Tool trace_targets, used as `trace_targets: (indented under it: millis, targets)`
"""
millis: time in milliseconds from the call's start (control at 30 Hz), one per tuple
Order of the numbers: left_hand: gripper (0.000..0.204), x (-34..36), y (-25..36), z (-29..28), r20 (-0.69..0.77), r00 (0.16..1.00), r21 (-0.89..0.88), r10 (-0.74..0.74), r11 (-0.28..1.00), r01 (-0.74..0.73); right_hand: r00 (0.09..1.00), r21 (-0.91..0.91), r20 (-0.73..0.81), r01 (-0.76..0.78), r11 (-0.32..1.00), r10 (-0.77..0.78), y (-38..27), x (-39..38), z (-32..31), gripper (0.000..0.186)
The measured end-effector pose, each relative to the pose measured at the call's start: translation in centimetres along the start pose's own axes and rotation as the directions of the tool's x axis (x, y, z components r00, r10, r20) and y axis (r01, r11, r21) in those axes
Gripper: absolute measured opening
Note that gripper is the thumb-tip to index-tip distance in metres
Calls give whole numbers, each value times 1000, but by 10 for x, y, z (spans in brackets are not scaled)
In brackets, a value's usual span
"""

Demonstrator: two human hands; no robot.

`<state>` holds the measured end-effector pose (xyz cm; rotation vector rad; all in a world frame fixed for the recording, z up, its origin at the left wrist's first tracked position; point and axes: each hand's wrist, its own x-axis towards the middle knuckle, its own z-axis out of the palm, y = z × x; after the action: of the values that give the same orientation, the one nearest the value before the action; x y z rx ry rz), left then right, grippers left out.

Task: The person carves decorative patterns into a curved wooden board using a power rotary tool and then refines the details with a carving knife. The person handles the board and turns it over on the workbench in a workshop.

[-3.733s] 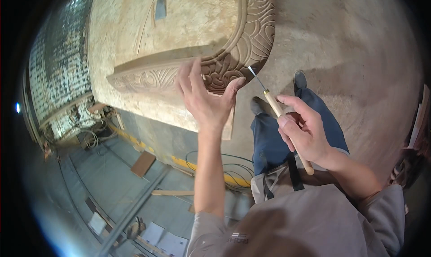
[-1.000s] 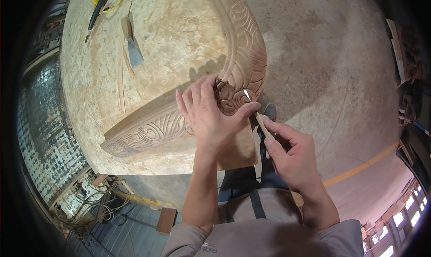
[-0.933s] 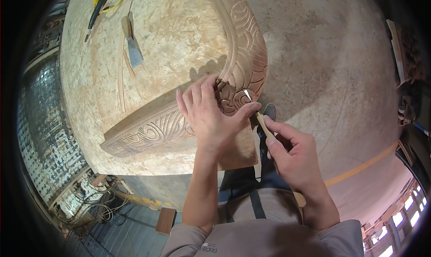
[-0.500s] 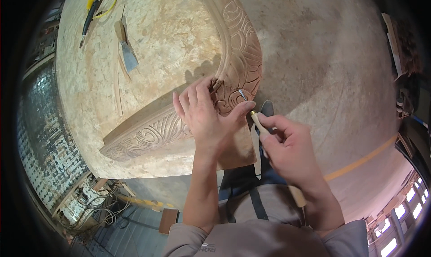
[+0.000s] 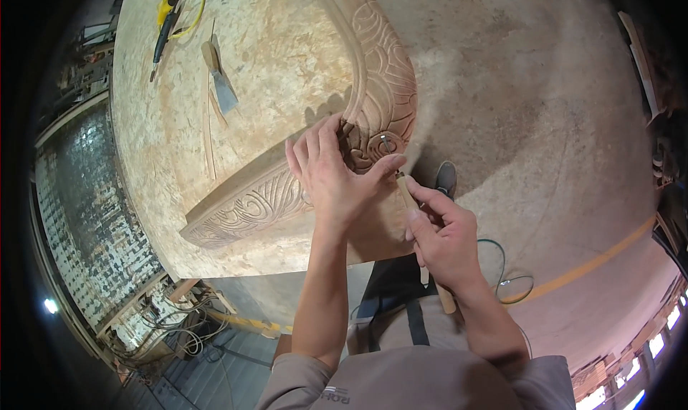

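A curved, carved brown wooden piece (image 5: 387,73) lies along the worktable, its scroll relief running down both arms of the bend. Spread over the bend, my left hand (image 5: 333,173) rests with bent fingers toward the inner edge. Its thumb reaches out beside the metal shaft of a carving chisel (image 5: 405,191). My right hand (image 5: 444,238) is closed around the chisel's pale wooden handle, and the blade tip meets a round scroll near the outer edge. Below that hand another pale wooden handle (image 5: 446,299) sticks out; what it belongs to is hidden.
A scraper (image 5: 223,89) and thin wood strips (image 5: 209,130) lie on the pale worktable (image 5: 265,59). Behind them is a yellow-and-black corded tool (image 5: 163,34). A shoe (image 5: 446,176) and a green cord (image 5: 502,256) show on the floor; tangled cables (image 5: 190,331) lie lower left.
The view has shifted, so the table items sit farther right. My right hand has moved slightly left and the chisel stands a little steeper, its tip still on the scroll.
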<state>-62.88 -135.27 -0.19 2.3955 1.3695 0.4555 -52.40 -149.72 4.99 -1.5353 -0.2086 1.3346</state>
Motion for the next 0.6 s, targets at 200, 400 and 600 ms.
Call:
trace_targets:
  millis: [200,400,600]
  targets:
    - [90,0,0,3,-15,1000,-12,-1,1000,1,985,-226,-30,158,961,-168,-4,3,-3,40]
    - [87,1,4,-2,-5,1000,14,-8,1000,8,999,-290,34,2,957,8,-26,6,-7,40]
    - [89,2,6,-3,5,999,-44,-42,998,42,999,-300,22,54,952,-50,-37,8,-4,39]
